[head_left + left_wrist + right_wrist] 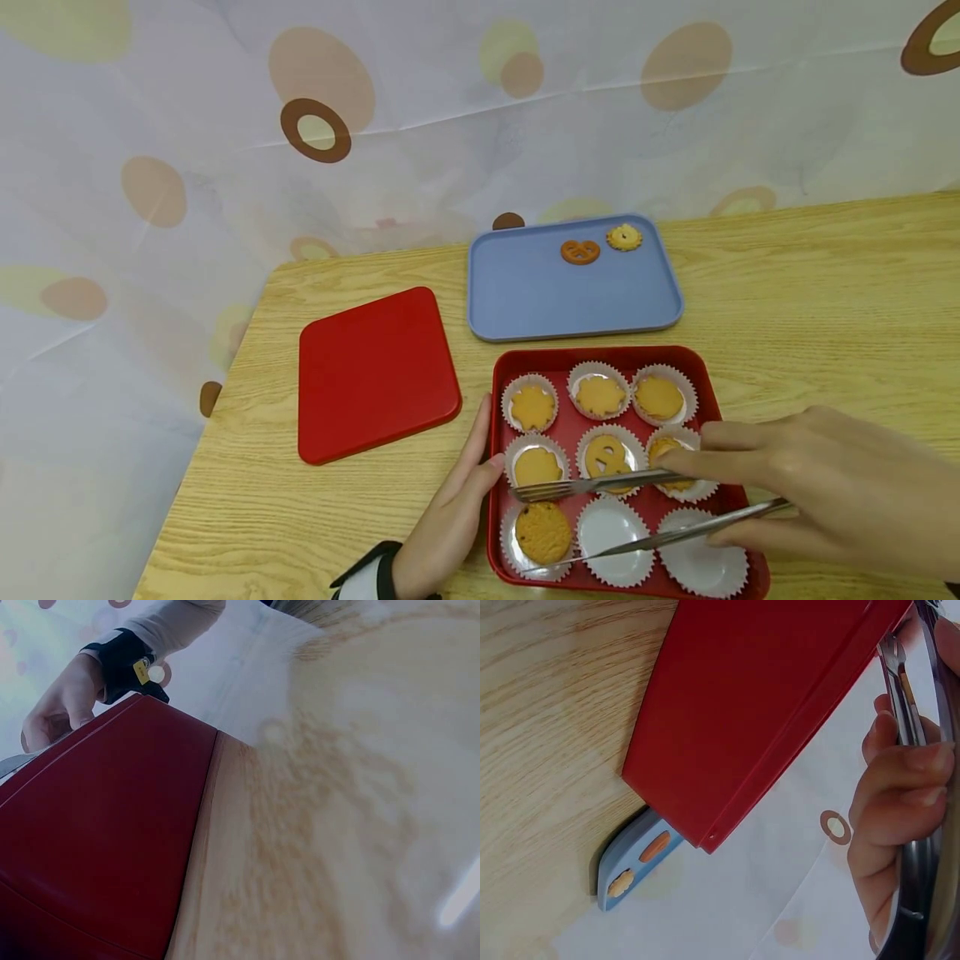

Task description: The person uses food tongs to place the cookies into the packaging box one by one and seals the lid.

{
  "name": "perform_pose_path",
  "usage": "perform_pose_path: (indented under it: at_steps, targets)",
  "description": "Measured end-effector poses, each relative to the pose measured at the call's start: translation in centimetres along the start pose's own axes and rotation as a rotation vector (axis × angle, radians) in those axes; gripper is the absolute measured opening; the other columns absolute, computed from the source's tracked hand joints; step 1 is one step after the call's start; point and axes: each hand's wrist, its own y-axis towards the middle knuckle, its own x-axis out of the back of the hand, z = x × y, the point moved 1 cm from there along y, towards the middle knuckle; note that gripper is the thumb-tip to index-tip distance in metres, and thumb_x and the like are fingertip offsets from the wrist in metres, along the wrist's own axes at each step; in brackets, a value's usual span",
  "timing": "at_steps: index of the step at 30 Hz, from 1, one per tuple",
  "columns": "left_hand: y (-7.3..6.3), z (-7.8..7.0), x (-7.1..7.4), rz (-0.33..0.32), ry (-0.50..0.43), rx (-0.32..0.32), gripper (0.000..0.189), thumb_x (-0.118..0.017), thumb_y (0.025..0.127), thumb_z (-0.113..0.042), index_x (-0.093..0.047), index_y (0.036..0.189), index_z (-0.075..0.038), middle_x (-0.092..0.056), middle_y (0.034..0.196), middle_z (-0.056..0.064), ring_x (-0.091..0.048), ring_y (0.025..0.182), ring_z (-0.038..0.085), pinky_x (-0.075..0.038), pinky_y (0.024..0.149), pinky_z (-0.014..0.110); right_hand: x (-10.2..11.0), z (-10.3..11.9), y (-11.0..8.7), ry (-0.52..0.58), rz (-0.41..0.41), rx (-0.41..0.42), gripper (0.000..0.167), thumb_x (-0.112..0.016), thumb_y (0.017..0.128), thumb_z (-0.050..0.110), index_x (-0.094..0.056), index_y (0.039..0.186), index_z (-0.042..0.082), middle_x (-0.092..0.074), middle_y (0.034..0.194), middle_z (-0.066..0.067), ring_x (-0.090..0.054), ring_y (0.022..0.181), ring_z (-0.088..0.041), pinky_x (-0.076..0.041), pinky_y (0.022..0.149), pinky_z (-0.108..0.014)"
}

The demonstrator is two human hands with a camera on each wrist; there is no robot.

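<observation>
Gripping tongs (pixel 622 481) with curled right fingers (pixel 727 467), left fingers (pixel 475 437) straight against the box (pixel 540 360), I'd pinch its probably brittle eight-o'clock cookie (pixel 543 533) edgewise.

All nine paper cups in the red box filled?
No, the middle cup and right cup of the near row show only bare paper.

Bare bench (pixel 825 325) beyond the blue tray's (pixel 525 292) right edge leaves a wide lane. Above the red box (pixel 540 358), the right hand (pixel 817 487) and metal tongs (pixel 630 480) (arms apart) obstruct part of the nearer rows; the left hand (pixel 453 512) blocks its left wall, while the far paper cups (pixel 598 369) lie accessible overhead.
</observation>
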Motion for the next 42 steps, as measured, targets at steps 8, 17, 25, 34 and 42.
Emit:
perform_pose_path:
  at_steps: [8,17,25,34,42]
  targets:
    - [0.1,0.0,0.1,0.007,-0.011,0.0,0.061,-0.033,0.105,-0.018,-0.001,0.157,-0.024,0.003,0.162,-0.007,0.005,0.147,0.017,-0.002,0.117,0.049,0.3,1.4,0.4,-0.16,-0.124,0.071,0.055,-0.058,0.083,0.065,-0.051,0.135,0.047,-0.066,0.121,0.003,-0.064,0.076,0.0,-0.052,0.056,-0.022]
    - [0.1,-0.1,0.0,-0.005,-0.007,0.022,0.061,-0.033,0.105,-0.021,-0.001,0.157,-0.025,0.0,0.162,-0.009,0.003,0.148,0.017,-0.002,0.117,0.05,0.9,2.1,1.0,-0.239,-0.141,0.121,0.053,-0.056,0.083,0.067,-0.057,0.13,0.043,-0.065,0.118,0.013,-0.063,0.08,0.001,-0.048,0.052,-0.021]
    - [0.0,-0.1,0.0,-0.004,-0.011,0.034,0.061,-0.034,0.105,-0.023,-0.001,0.157,-0.027,0.0,0.162,-0.009,0.003,0.148,0.018,-0.002,0.117,0.052,1.2,2.7,1.4,-0.243,-0.157,0.139,0.048,-0.058,0.083,0.067,-0.061,0.122,0.039,-0.063,0.111,0.018,-0.059,0.073,0.006,-0.044,0.049,-0.018]
    - [0.1,-0.2,0.0,-0.001,-0.005,0.005,0.061,-0.033,0.105,-0.021,0.0,0.157,-0.023,0.003,0.162,-0.006,0.005,0.147,0.018,-0.001,0.117,0.051,1.5,3.2,1.9,-0.262,-0.135,0.156,0.047,-0.059,0.084,0.064,-0.06,0.124,0.038,-0.061,0.105,0.023,-0.053,0.068,0.007,-0.039,0.047,-0.019]
    - [0.0,-0.2,0.0,-0.003,-0.009,0.022,0.061,-0.033,0.105,-0.021,0.0,0.157,-0.026,0.002,0.162,-0.009,0.004,0.147,0.016,-0.001,0.117,0.05,1.3,2.9,2.1,-0.26,-0.08,0.134,0.049,-0.057,0.084,0.066,-0.06,0.125,0.037,-0.063,0.107,0.018,-0.055,0.068,0.004,-0.041,0.047,-0.02]
